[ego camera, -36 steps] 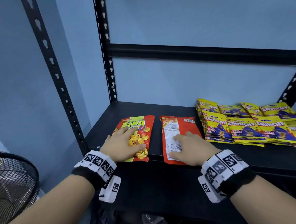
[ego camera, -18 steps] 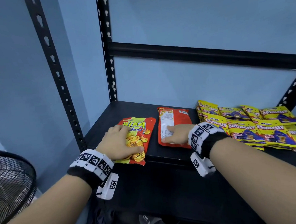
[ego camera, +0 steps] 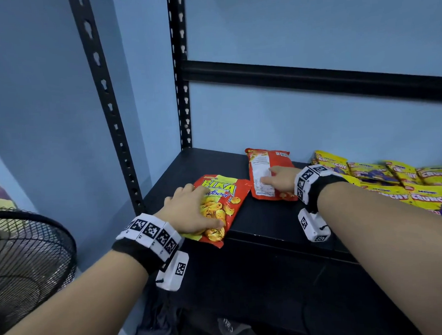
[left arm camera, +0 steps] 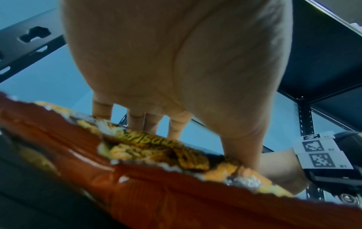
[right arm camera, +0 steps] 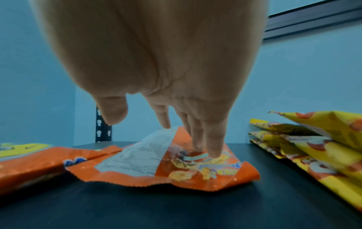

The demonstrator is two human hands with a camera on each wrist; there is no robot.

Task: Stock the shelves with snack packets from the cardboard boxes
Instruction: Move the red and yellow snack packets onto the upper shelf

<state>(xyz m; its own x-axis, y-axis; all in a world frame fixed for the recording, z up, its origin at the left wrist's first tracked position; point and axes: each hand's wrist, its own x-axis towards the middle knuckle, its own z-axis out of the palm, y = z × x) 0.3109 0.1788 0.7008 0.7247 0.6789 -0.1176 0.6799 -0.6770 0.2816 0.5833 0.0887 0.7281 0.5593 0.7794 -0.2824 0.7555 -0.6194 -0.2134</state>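
The shelf [ego camera: 256, 232] is a matt black board, smooth and unmarked, carried on black painted metal posts [ego camera: 177, 67] punched with keyhole slots. The red packet [ego camera: 224, 208] at its front edge is glossy plastic film, creased, with a crimped seam. The second red packet [right arm camera: 156, 162] bears a white printed panel. The yellow packets [ego camera: 420, 187] toward the right edge are shiny film too.

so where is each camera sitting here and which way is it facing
Head: on the head, facing down and forward at the shelf; both forearms show, left hand on the Bika packet, right hand on the back-up red packet.
Left wrist: under the palm, facing along the fingers over the Bika packet.
Right wrist: under the palm, facing the wall; fingertips press the red packet.
Shared: head and right wrist both show the yellow Crunchy packets.
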